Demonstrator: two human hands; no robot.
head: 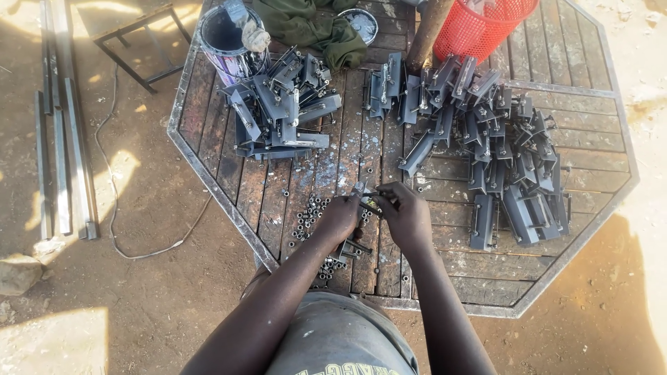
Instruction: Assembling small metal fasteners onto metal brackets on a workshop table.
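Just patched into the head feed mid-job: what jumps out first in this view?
Two big heaps of grey metal brackets dominate the octagonal wooden table: a left heap near a paint can, and a larger right heap below a red mesh basket. At the near edge, the left hand and right hand meet over one small piece, beside scattered nuts.
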